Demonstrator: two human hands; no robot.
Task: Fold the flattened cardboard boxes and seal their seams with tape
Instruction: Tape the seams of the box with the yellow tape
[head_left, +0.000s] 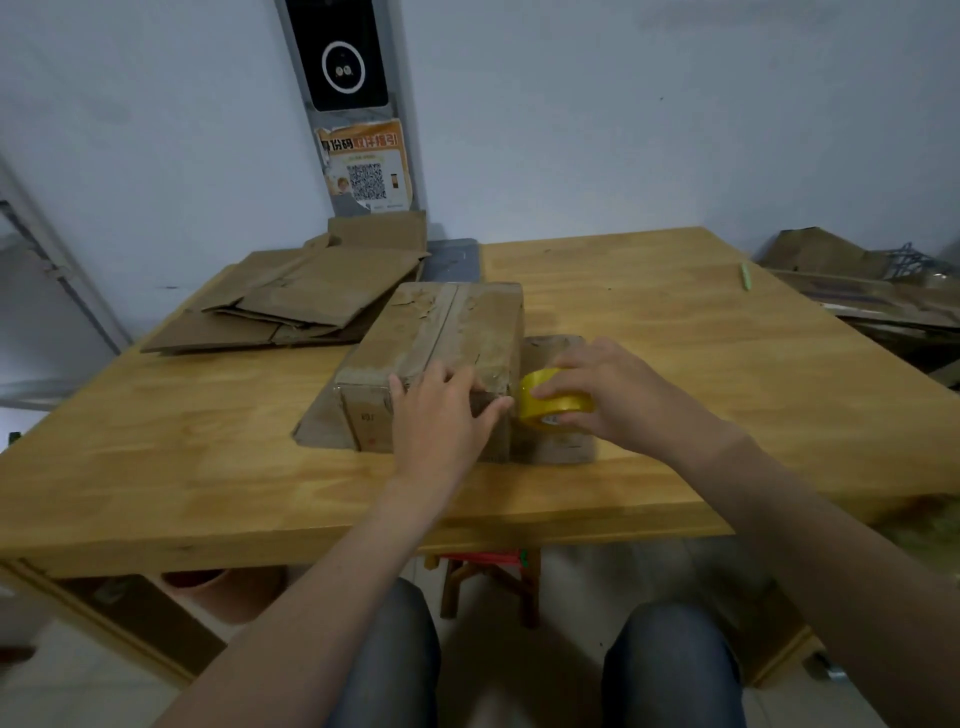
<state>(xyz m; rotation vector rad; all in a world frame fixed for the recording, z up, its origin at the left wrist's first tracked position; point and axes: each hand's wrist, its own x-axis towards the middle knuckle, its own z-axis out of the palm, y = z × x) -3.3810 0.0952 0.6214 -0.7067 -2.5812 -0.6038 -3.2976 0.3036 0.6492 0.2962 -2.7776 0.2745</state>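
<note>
The box (441, 332) sits in the middle of the counter (208, 467). The left grip (441, 415) lies flat on its near end, fingers straight, pressing down. The right grip (608, 395) curls round the yellow tape (540, 405), just beside the box's near right corner. The tape could go on crooked or wrinkly if the box slides, since only one grip holds it down. The sticky end might also fold onto itself.

Wearing grey-blue trousers (387, 660)
Showing left forearm (332, 582) and right forearm (810, 525) bare, covering both knees in plain cloth.
</note>
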